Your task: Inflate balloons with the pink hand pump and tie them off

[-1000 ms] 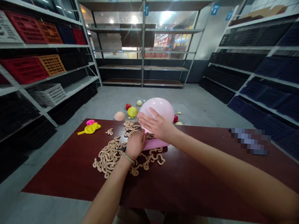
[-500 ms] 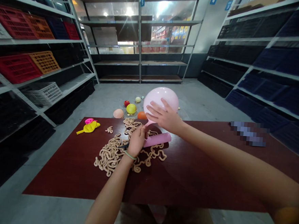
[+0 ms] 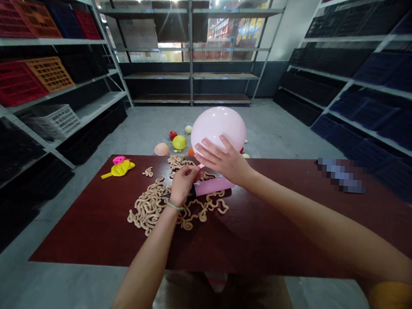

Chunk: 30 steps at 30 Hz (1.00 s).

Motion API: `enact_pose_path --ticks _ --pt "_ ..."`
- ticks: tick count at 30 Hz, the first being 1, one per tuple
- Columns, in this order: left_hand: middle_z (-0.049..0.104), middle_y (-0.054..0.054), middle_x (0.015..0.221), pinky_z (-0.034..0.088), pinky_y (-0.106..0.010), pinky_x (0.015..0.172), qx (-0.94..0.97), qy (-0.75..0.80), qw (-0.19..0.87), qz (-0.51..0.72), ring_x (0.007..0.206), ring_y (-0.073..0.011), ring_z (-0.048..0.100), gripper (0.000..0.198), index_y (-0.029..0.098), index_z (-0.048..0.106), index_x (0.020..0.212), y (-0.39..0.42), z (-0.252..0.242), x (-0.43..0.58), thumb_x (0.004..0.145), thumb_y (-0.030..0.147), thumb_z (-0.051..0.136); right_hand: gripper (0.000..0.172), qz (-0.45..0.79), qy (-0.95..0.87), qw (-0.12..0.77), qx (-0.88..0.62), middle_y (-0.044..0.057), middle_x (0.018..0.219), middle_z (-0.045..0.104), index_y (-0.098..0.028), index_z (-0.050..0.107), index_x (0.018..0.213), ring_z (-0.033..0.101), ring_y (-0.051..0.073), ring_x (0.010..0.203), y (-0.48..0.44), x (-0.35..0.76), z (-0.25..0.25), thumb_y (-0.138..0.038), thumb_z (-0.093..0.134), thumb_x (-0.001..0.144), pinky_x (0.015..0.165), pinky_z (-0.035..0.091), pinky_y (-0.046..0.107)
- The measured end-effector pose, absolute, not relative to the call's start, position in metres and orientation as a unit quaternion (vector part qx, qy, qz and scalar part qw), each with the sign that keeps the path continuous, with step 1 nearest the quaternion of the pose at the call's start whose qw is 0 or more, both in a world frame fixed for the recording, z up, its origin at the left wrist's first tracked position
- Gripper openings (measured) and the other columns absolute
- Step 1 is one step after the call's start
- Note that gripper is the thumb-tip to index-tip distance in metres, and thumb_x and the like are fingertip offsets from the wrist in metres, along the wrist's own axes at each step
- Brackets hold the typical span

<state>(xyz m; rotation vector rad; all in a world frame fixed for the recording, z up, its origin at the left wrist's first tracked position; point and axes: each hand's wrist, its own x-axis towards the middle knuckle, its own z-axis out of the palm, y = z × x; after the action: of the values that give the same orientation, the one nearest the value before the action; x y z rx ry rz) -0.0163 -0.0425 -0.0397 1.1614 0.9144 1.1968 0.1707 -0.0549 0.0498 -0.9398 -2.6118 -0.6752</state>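
Observation:
A pale pink inflated balloon (image 3: pixel 218 123) stands over the far edge of the table, its neck pointing down and toward me. My left hand (image 3: pixel 184 185) pinches that neck between thumb and fingers. My right hand (image 3: pixel 225 161) lies against the balloon's near side, fingers stretched out and spread. Under the hands is a pink cylinder with a black end (image 3: pixel 213 185), probably a hand pump, partly hidden by my left hand. It rests on a heap of beige, cord-like curled pieces (image 3: pixel 149 204).
Uninflated yellow (image 3: pixel 122 168) and pink (image 3: pixel 118 159) balloons lie at the table's (image 3: pixel 274 234) far left. A blurred-out item (image 3: pixel 342 176) lies far right. Inflated balloons, one yellow (image 3: pixel 179 142), one peach (image 3: pixel 161 149), are on the floor beyond. Shelves with crates (image 3: pixel 49 73) line the sides.
The balloon looks slightly larger and sits a little further left in view. My left hand has shifted slightly up and left, still at the neck. The whole view has tilted down.

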Motion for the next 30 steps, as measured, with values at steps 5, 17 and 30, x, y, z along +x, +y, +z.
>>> enact_pose_path --ticks 5,17,30 --pt "0.072 -0.003 0.076 0.05 -0.027 0.07 0.566 0.409 0.49 0.521 0.07 -0.0162 0.065 0.024 0.017 0.07 0.082 -0.042 -0.045 -0.015 0.083 0.041 0.069 0.062 -0.19 -0.905 0.129 -0.358 -0.002 0.146 0.049 -0.041 0.036 0.147 0.037 0.023 0.138 -0.085 0.184 0.029 -0.012 0.051 0.094 0.115 0.028 0.054" --pt "0.072 -0.003 0.078 0.046 -0.026 0.074 0.651 0.412 0.409 0.489 0.073 -0.0163 0.064 0.027 0.018 0.07 0.081 -0.056 -0.04 -0.005 0.09 0.042 0.061 0.021 0.013 -0.801 0.189 -0.568 0.006 0.094 0.067 -0.021 0.068 0.092 0.058 0.021 0.087 -0.166 0.197 -0.063 -0.039 0.056 0.094 0.078 0.043 0.033" --pt "0.072 -0.002 0.079 0.047 -0.026 0.075 0.661 0.428 0.397 0.471 0.074 -0.0161 0.064 0.026 0.018 0.067 0.083 -0.053 -0.047 -0.004 0.091 0.042 0.058 0.03 0.355 -0.671 0.41 -0.505 0.003 0.084 0.069 -0.022 0.065 0.091 0.064 0.018 0.076 -0.13 0.222 0.045 -0.05 0.066 0.083 0.073 0.053 0.034"
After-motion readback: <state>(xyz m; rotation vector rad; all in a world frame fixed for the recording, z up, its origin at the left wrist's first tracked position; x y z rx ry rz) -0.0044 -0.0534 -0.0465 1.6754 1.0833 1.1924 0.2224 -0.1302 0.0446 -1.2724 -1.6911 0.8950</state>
